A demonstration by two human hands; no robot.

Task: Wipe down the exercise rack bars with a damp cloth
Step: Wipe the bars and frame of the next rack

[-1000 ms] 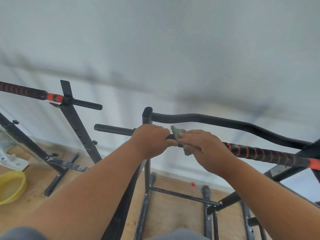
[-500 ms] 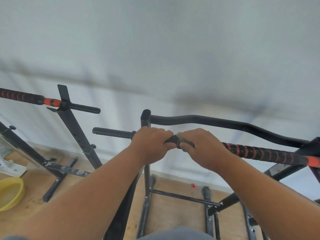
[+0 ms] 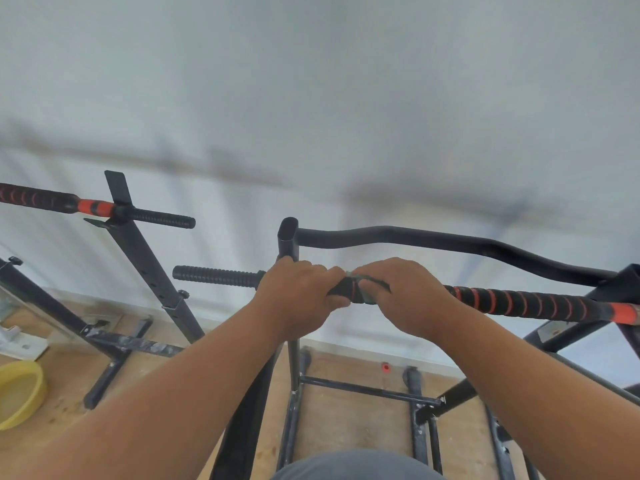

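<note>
Gripping the bar [image 3: 519,301] from above, the left hand [image 3: 294,292] is curled round it just beside the rack's upright post [image 3: 288,237], steadying it. The right hand [image 3: 405,296] sits right next to it, almost touching, with fingers curled round the damp cloth [image 3: 363,294]; the cloth is wrapped on the bar between the two hands, and only a small greenish-grey fold of it shows.

To do this stretch well, I would judge that the cloth should stay wrapped fully round the bar, squeezed firmly, and be drawn rightward along the black-and-red spiral grip toward the orange collar [image 3: 621,313], twisting a little so the underside gets wiped too. The left hand should hold firm so the bar does not roll. The ribbed threaded end [image 3: 214,276] sticking out left of the post will likely need its own pass, as grooves hold dirt.

Behind the hands runs a curved black pull-up bar [image 3: 450,242]. Off to the left stands a second upright stand [image 3: 149,258] carrying another bar [image 3: 86,205]. Below is a worn wooden floor [image 3: 353,431], with a yellow basin [image 3: 20,393] at its left edge and a pale wall [image 3: 311,98] beyond.
</note>
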